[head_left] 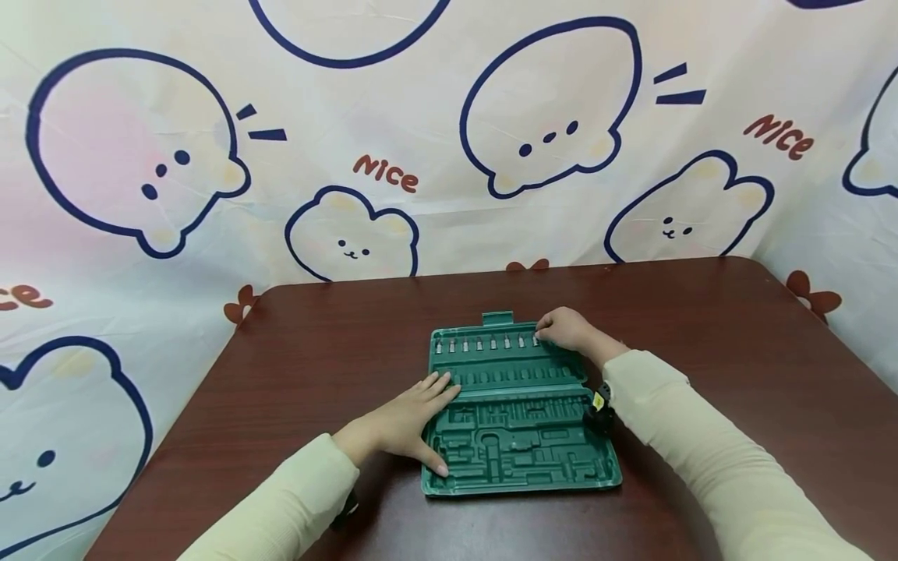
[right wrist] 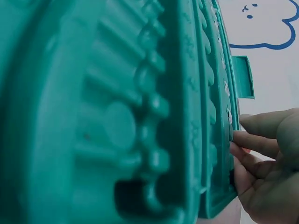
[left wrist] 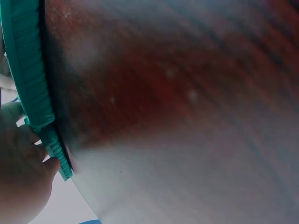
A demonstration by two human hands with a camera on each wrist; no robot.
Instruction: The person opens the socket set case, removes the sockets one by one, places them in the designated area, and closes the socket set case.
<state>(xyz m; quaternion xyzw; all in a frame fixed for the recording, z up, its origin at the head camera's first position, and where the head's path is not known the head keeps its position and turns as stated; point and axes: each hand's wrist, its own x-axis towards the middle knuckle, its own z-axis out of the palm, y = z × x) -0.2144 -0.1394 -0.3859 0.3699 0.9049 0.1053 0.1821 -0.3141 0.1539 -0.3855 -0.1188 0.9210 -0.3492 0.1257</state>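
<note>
A green plastic tool case (head_left: 519,396) lies opened flat on the table, its moulded slots facing up. Along the far half runs a row of several small silver screwdriver bits (head_left: 479,344). At the right end of that row, my right hand (head_left: 567,330) pinches a bit (head_left: 536,340) with thumb and fingertips; its fingers mostly cover it. The right wrist view shows the curled fingers (right wrist: 254,140) against the case's far edge. My left hand (head_left: 410,417) rests on the case's left side, fingers spread and straight, thumb on the near half. The left wrist view shows this hand (left wrist: 23,163) beside the case's edge.
The dark reddish-brown table (head_left: 316,343) extends around the case on all sides. A latch tab (head_left: 498,318) sticks out from the far edge. Behind the table hangs a cloth (head_left: 449,140) printed with cartoon bears. A dark wrist camera (head_left: 599,417) overlaps the case's right edge.
</note>
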